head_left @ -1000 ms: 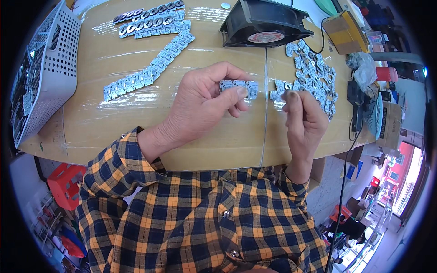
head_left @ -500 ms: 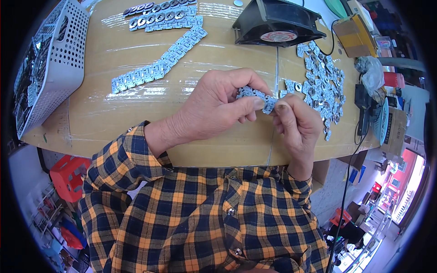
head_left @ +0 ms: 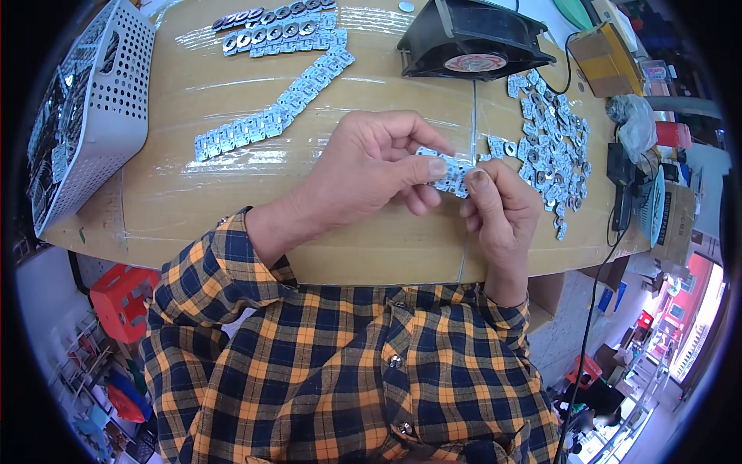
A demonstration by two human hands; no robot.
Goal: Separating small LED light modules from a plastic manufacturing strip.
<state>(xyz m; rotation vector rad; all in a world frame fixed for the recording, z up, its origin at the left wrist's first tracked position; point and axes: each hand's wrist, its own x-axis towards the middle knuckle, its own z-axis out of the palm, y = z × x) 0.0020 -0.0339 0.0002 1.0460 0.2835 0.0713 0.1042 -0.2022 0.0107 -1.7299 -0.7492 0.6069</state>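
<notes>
A short strip of small pale-blue circuit boards is held over the table between my two hands. My left hand pinches its left part, the thumb on top and the other fingers behind. At the strip's right end, my right hand grips with thumb and curled forefinger. How the boards join is too small to make out. To the right lies a loose heap of similar boards, some with round metal parts. A long bent row of boards runs across the table beyond my left hand.
A black fan stands at the far side. More rows of boards with round metal parts lie far left. A white perforated basket stands at the left edge. Right are a black adapter, a cable and a cardboard box.
My left fingers have shifted along the strip, the forefinger lifting a little and the thumb lying flatter. The strip sits slightly lower and further right. My right hand keeps its pinch.
</notes>
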